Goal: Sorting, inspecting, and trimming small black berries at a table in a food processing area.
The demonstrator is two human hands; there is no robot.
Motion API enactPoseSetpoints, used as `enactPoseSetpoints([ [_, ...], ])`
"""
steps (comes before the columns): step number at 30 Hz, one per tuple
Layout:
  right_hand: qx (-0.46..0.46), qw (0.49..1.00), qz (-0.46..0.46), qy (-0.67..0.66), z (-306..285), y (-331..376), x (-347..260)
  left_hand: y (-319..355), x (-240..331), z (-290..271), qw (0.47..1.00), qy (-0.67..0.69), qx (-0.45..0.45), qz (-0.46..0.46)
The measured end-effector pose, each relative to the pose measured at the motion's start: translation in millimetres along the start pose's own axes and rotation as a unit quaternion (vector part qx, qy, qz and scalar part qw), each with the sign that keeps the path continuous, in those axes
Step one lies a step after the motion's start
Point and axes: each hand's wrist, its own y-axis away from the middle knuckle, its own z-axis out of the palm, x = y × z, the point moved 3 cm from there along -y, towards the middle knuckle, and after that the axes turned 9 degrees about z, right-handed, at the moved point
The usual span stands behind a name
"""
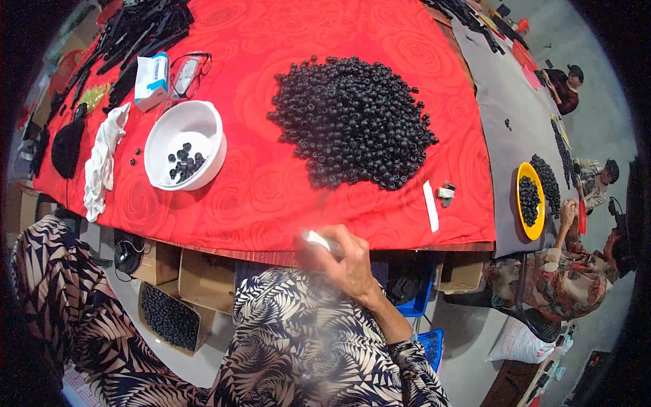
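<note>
My right hand (349, 264) is at the front edge of the red-covered table, just above my lap, its fingers bent and closed. A small white piece (316, 239) shows at the fingertips; blur hides whether it is held or wrapped on a finger. My left hand does not show; only the patterned left sleeve (51, 261) is seen at the far left. Beyond my right hand spreads a large heap of small black ring-like plastic parts (356, 122). Left of the heap, a white bowl (215, 159) holds several similar black parts.
A white cloth (102, 163), a tissue box (152, 81) and eyeglasses (196, 74) lie at left, black strips (146, 34) behind. A white strip (430, 205) lies right. Below are boxes, one with black parts (169, 317). Co-workers sit at right near a yellow bowl (521, 203).
</note>
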Motion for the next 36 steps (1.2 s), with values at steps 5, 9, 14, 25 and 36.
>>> enactPoseSetpoints([
  [5, 0.000, 1.000, 0.002, 0.009, -3.7, 1.8, -5.3, 0.2, 17.9, 10.8, 1.000, 0.009, 0.007, 0.000],
  [9, -0.002, 1.000, -0.004, 0.022, -0.9, 3.0, 4.1, -24.6, 20.1, 21.8, 0.998, 0.031, 0.011, 0.054],
  [14, 0.002, 1.000, -0.011, 0.015, -0.6, 6.9, -0.8, -30.0, 33.0, 39.9, 0.995, 0.057, 0.033, 0.076],
  [25, 0.016, 0.997, -0.056, 0.041, 3.8, -1.4, 2.5, -8.7, 44.8, 73.4, 0.986, 0.112, 0.096, 0.079],
  [36, -0.014, 0.999, -0.012, 0.032, -0.5, 3.8, 1.3, 2.8, 65.3, 76.1, 0.979, 0.123, 0.130, 0.094],
])
